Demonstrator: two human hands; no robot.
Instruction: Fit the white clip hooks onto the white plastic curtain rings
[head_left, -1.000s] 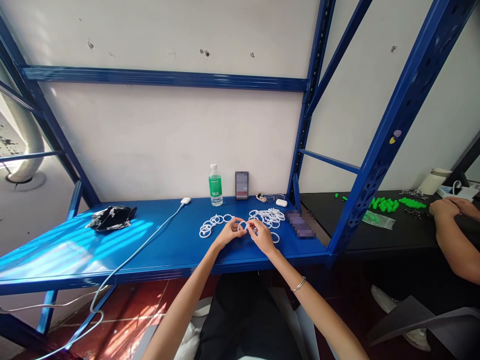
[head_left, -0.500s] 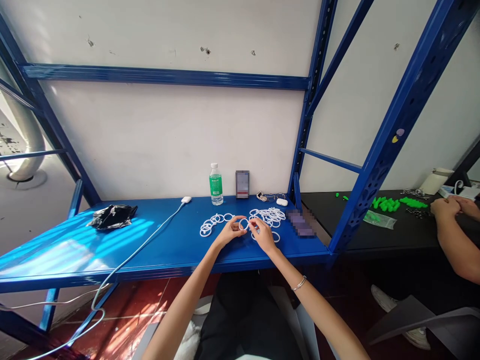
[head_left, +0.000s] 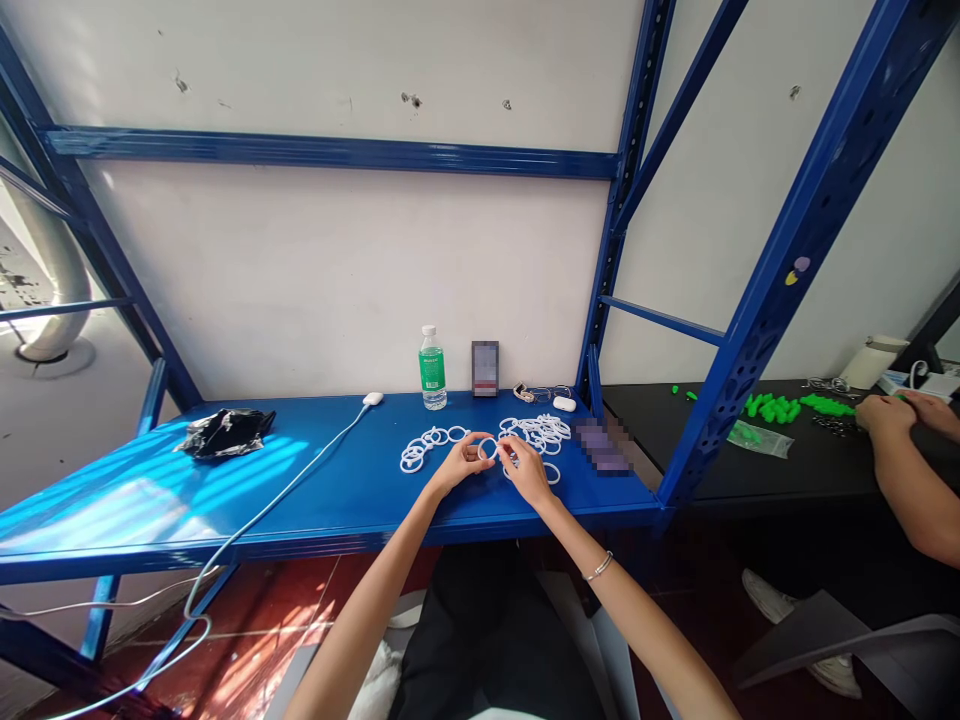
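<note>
Between my two hands a white ring [head_left: 480, 449] is held up just above the blue table [head_left: 315, 500]. My left hand [head_left: 459, 464] pinches its left side between thumb and fingers. On the other side, my right hand [head_left: 526, 470] has its fingertips closed on the ring's right edge. A short row of white rings [head_left: 412, 457] lies to the left of my left hand. Behind and beside my right hand spreads a larger pile of white rings [head_left: 546, 430], partly covered by that hand.
A water bottle [head_left: 433, 370] and a small dark box [head_left: 485, 368] stand along the wall. A white earbud case [head_left: 564, 404], a white cable [head_left: 300, 477] and a black plastic bag [head_left: 227, 434] lie on the table. At right, a co-worker's hands [head_left: 892, 415] are near green pieces [head_left: 772, 408].
My hands and the ring stay almost exactly where they were. The co-worker's hands at the right have shifted slightly.
</note>
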